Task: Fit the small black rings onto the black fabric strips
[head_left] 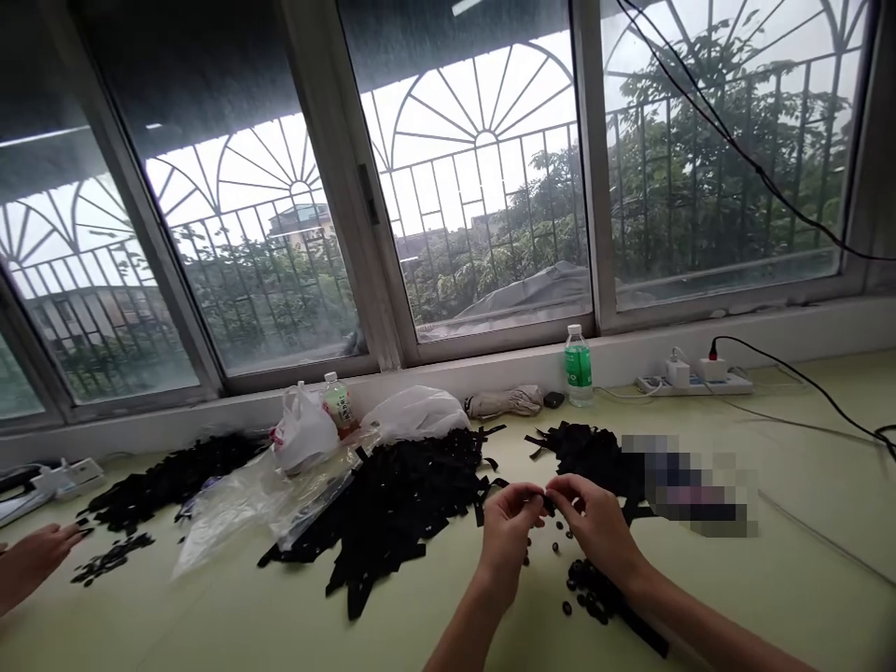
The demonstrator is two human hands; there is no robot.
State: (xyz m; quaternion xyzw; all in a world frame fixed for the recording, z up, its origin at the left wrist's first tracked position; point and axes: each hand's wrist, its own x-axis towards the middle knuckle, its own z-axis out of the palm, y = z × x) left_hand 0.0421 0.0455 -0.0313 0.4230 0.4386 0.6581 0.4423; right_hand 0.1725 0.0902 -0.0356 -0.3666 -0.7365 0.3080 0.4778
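Above the table, my left hand [508, 527] and my right hand [595, 523] meet at the fingertips, both closed in a pinch. Between them is a small black piece [549, 505], mostly covered by the fingers; its exact kind is unclear. Below my right hand lies a cluster of small round black pieces [592, 593], with a few loose ones nearer my left hand. A black strip [644, 630] extends from under my right wrist. To the left spreads a large pile of black fabric strips [399, 495]; a smaller black fabric pile [588, 453] sits just beyond my hands.
A co-worker's hand [42, 560] is at far left, by another black pile [175, 476]. Plastic bags [304, 434] and a bottle [338, 403] stand behind the large pile. Farther right are a green-labelled bottle [578, 367], a power strip [728, 383] and trailing cables.
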